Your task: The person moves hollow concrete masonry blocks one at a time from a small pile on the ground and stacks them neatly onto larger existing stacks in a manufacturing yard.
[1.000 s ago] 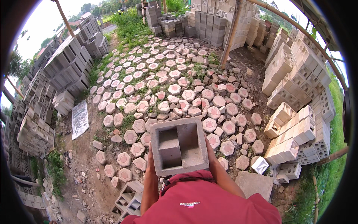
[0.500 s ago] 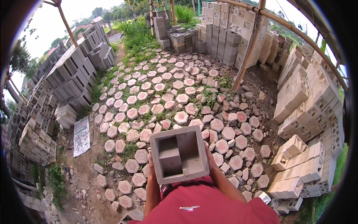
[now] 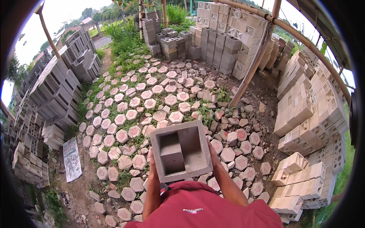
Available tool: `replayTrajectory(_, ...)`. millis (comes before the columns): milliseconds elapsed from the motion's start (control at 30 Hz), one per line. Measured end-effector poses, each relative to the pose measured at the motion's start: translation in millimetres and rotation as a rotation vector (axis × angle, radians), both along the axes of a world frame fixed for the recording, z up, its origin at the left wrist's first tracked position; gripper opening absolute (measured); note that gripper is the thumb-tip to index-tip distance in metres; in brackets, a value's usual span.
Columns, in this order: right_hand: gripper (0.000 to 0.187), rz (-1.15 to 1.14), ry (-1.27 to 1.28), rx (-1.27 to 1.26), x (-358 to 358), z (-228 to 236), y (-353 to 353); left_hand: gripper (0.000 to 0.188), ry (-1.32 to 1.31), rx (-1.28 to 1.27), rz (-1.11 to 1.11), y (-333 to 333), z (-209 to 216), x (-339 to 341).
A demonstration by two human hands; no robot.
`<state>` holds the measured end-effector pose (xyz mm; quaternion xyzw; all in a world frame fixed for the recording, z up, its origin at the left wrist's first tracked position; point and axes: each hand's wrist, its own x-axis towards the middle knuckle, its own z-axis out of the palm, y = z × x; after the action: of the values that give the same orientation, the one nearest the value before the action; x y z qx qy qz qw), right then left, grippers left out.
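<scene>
A square grey concrete ventilation block (image 3: pixel 181 152) is held up in front of my chest, tilted so that its hollow face shows. Inner walls split it into compartments. My left hand (image 3: pixel 152 162) presses against its left side, and my right hand (image 3: pixel 213 155) grips the right side. Most of the fingers are hidden behind the block. Below it, my dark red shirt (image 3: pixel 201 207) fills the lower middle of the view.
Hexagonal pavers (image 3: pixel 120 120) and rubble cover the uneven, grassy ground ahead. Pale block stacks (image 3: pixel 296 110) line the right; grey stacks (image 3: pixel 57 89) stand left. A slanted bamboo post (image 3: pixel 253 68) rises ahead right. A printed sack (image 3: pixel 72 159) lies at left.
The sack, the post's foot and the pavers have shifted down and left in the view. The block stays between both hands, slightly higher in the picture.
</scene>
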<state>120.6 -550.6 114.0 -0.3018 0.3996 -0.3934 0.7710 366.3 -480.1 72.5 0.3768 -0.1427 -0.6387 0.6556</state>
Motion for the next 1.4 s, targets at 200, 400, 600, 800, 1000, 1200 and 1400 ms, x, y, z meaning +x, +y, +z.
replayTrajectory(200, 0.064, -0.138, -0.09, 0.034, 43, -7, -100, 0.067, -0.047, 0.044, -0.087, -120, 27, 39)
replayTrajectory(400, 0.062, -0.113, -0.107, 0.035, 54, -47, -218, 0.063, -0.057, 0.066, -0.114, -233, 28, 51)
replayTrajectory(600, 0.062, -0.012, -0.017, -0.049, 68, -25, -390, 0.061, -0.03, -0.013, -0.05, -386, 8, 59)
replayTrajectory(800, 0.064, 0.098, -0.072, -0.128, 70, -28, -561, 0.06, 0.01, -0.083, 0.001, -534, 10, 54)
replayTrajectory(1000, 0.064, 0.06, -0.06, -0.128, 66, -22, -689, 0.058, 0.09, -0.133, -0.015, -672, 11, 50)
replayTrajectory(1200, 0.063, -0.024, 0.155, -0.223, 80, -3, -817, 0.057, 0.171, -0.182, -0.065, -823, -11, 66)
replayTrajectory(1400, 0.061, -0.059, 0.255, -0.262, 122, 7, -971, 0.054, 0.162, -0.127, -0.169, -1003, -34, 113)
